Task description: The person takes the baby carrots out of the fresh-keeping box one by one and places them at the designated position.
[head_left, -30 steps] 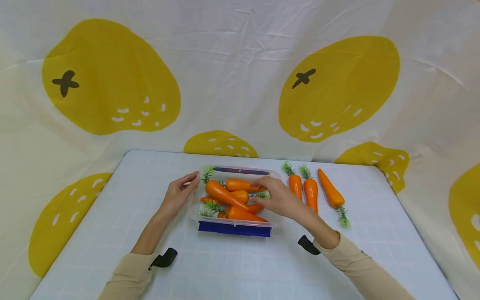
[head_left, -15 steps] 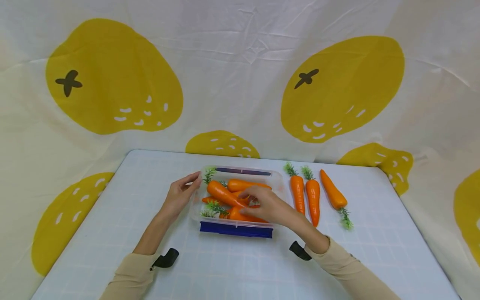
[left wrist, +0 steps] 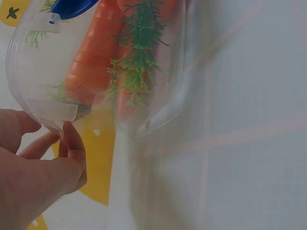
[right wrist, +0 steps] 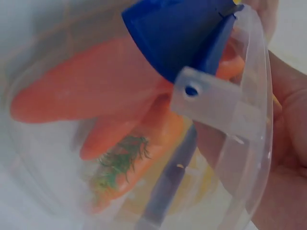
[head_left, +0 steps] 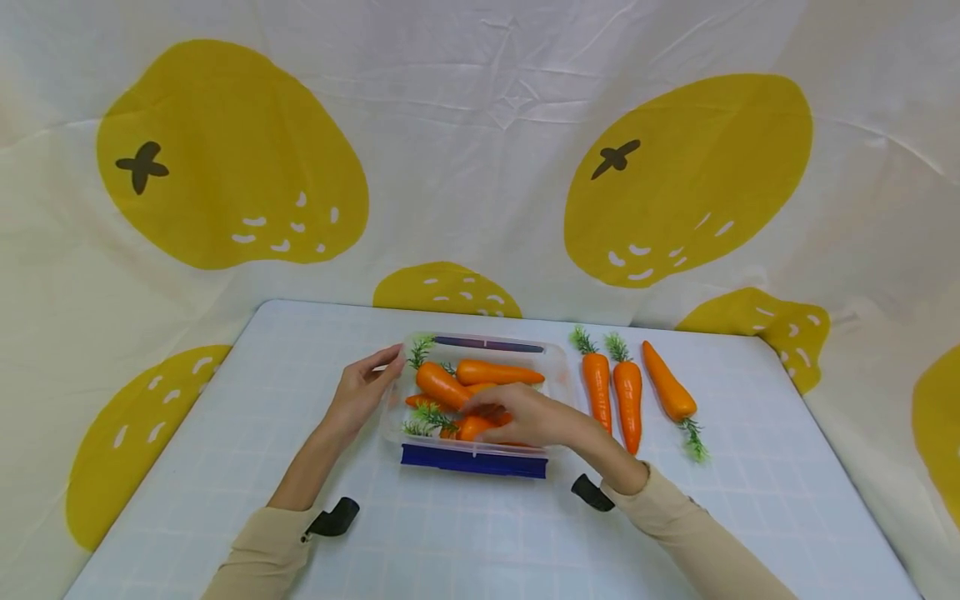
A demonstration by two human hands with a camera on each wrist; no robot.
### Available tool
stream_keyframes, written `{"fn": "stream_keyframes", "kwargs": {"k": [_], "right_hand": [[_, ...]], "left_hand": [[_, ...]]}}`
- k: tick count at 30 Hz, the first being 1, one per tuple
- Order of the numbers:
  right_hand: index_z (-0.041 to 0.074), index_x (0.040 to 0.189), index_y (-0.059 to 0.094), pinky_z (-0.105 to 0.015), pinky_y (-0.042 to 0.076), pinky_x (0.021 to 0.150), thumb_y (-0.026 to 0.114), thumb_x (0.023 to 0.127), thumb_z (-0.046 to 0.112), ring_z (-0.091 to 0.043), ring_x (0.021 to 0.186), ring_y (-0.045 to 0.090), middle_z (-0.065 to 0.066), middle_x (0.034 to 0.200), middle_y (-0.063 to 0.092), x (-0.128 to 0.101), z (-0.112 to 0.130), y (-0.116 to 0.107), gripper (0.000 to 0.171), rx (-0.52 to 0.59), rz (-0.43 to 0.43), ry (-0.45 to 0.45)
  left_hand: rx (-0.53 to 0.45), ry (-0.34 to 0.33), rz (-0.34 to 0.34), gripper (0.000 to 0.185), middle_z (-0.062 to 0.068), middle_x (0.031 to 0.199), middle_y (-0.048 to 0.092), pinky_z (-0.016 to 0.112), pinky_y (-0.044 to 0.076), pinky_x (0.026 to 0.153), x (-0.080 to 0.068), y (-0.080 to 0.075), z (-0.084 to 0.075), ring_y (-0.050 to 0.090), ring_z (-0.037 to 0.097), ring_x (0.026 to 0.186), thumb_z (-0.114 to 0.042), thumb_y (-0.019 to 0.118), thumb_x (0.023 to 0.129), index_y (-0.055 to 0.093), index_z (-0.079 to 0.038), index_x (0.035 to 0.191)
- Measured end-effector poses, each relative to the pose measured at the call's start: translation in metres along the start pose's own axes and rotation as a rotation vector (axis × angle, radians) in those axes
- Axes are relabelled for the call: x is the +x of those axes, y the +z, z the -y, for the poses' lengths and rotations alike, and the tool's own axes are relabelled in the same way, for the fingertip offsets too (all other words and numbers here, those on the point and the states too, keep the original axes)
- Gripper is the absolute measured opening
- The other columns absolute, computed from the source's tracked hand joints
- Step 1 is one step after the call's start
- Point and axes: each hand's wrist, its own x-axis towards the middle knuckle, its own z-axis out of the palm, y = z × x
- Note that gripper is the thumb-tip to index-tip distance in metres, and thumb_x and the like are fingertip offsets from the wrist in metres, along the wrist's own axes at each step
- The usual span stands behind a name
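A clear plastic food container with blue side latches stands on the table, filled with several orange carrots with green tops. My left hand pinches its left rim; the left wrist view shows the thumb and fingers at the container's corner. Inside it, my right hand reaches over the carrots, its bent fingers and thumb around the lower front carrot. Whether they grip it is hidden. A larger carrot lies slanted on top, its tip under the hand. Another carrot lies along the back.
Right of the container lie three loose carrots: one carrot beside it, a second carrot, and a third carrot with its green top toward me. A patterned cloth hangs behind the table.
My right hand has moved left and toward me over the carrots, from the container's right side to its front middle. The left hand keeps its place at the rim.
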Motion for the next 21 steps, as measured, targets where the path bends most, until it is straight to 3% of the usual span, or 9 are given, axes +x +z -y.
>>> {"fn": "stream_keyframes", "kwargs": {"k": [4,7,14,21], "right_hand": [[0.010,0.125,0.061,-0.027,0.042,0.098,0.064,0.092,0.017,-0.014,0.105,0.053,0.001,0.121,0.061,0.003,0.001,-0.004,0.034,-0.074,0.084,-0.018],[0.009,0.125,0.061,-0.027,0.042,0.097,0.063,0.092,0.017,-0.014,0.105,0.053,0.001,0.121,0.061,0.003,0.001,-0.005,0.034,-0.092,0.101,-0.027],[0.009,0.123,0.062,-0.032,0.045,0.096,0.069,0.088,0.017,-0.013,0.106,0.055,-0.001,0.121,0.062,-0.006,-0.001,-0.007,0.037,-0.051,0.007,-0.072],[0.011,0.123,0.061,-0.032,0.050,0.088,0.072,0.085,0.024,-0.012,0.102,0.055,0.000,0.122,0.058,-0.017,-0.001,-0.013,0.042,-0.016,-0.098,-0.043]], "left_hand": [[0.005,0.010,-0.005,0.050,0.010,0.135,0.053,0.014,0.045,0.087,0.000,0.000,0.001,0.053,0.034,0.116,-0.038,0.060,0.093,0.054,-0.011,0.136],[0.011,0.009,-0.004,0.051,0.009,0.135,0.053,0.015,0.046,0.086,0.000,0.001,0.001,0.053,0.032,0.116,-0.038,0.060,0.093,0.053,-0.011,0.136],[0.006,0.025,-0.005,0.049,0.012,0.133,0.054,0.014,0.046,0.085,-0.002,0.002,0.001,0.053,0.033,0.114,-0.036,0.060,0.093,0.054,-0.010,0.135],[0.006,0.019,-0.012,0.049,0.007,0.131,0.056,0.015,0.044,0.087,-0.002,0.000,-0.002,0.053,0.034,0.116,-0.039,0.061,0.092,0.055,-0.014,0.134]]}}
